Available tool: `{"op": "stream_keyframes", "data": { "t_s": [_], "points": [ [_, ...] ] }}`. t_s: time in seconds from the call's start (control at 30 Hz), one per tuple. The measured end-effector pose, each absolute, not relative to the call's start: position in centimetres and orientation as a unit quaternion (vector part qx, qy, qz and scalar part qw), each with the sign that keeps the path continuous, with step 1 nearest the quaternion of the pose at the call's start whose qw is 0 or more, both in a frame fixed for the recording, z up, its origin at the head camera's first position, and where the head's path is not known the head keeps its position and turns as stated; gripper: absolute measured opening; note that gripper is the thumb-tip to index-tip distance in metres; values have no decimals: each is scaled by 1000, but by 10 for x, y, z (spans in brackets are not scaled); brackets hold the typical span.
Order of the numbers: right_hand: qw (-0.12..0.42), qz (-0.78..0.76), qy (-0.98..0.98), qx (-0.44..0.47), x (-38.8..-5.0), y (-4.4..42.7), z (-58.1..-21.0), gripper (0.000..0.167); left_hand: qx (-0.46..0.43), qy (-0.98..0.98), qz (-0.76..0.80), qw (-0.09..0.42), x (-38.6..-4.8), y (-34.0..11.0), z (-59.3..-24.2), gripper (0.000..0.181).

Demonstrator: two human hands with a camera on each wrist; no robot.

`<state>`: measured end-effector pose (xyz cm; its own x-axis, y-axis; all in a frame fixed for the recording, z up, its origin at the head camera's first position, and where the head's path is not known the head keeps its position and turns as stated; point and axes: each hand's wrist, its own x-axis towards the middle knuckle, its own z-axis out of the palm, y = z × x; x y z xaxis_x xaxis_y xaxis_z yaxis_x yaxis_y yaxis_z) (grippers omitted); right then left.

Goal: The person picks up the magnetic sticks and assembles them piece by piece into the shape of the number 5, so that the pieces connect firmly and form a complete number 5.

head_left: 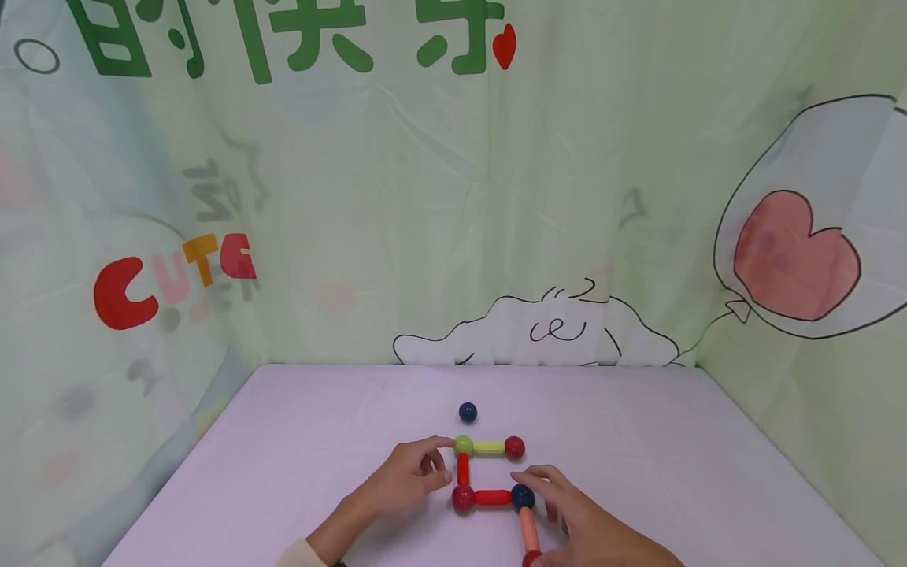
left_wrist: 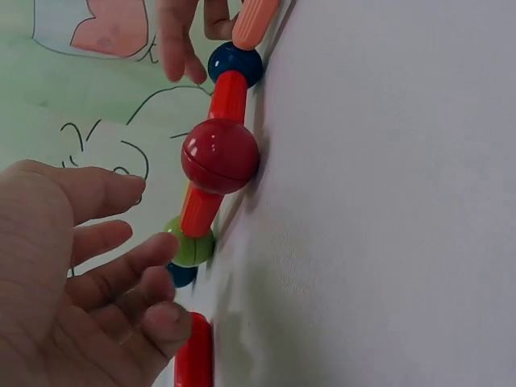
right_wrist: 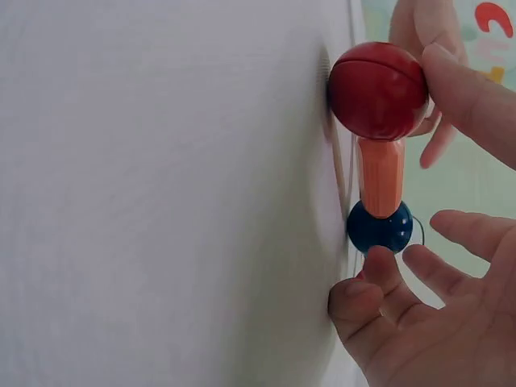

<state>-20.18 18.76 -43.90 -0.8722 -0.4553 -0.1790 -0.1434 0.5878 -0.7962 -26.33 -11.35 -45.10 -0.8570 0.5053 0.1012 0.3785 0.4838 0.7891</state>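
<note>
A chain of balls and short sticks lies on the table. A green ball [head_left: 464,446] joins a yellow stick [head_left: 489,447] ending in a red ball [head_left: 515,448], and a red stick [head_left: 464,470] leading to another red ball [head_left: 463,498]. From there a second red stick [head_left: 493,498] reaches a dark blue ball [head_left: 523,496]; an orange stick [right_wrist: 380,179] ends in a third red ball [right_wrist: 379,91]. My left hand [head_left: 409,479] touches the green ball with its index fingertip, other fingers loosely bent. My right hand [head_left: 584,524] rests its thumb against the third red ball, fingers spread beside the dark blue ball.
A loose dark blue ball [head_left: 468,412] sits behind the chain. Another red stick [left_wrist: 194,355] shows beside the left hand in the left wrist view. The pale table [head_left: 319,417] ends at a printed curtain [head_left: 425,197] at the back and sides.
</note>
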Motion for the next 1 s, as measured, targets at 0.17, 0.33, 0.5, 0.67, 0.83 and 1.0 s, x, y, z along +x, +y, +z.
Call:
{"op": "stream_keyframes", "data": {
  "t_s": [0.17, 0.33, 0.5, 0.67, 0.83, 1.0],
  "points": [
    [199, -424, 871, -152, -202, 189, -442, 91, 237, 886, 398, 3, -270, -121, -448, 39],
    [214, -419, 871, -142, -202, 191, -443, 85, 199, 923, 328, -32, -278, -131, -451, 41],
    [212, -425, 867, -149, -201, 193, -445, 86, 150, 944, 293, -13, -284, -140, -460, 34],
    [203, -431, 864, -163, -202, 196, -447, 85, 147, 947, 284, -16, -288, -146, -466, 16],
    [198, -438, 860, -172, -202, 198, -449, 83, 156, 944, 289, -17, -285, -149, -466, 11],
    [197, -442, 858, -172, -203, 197, -451, 82, 174, 928, 330, -3, -278, -149, -462, 10]
  ]
}}
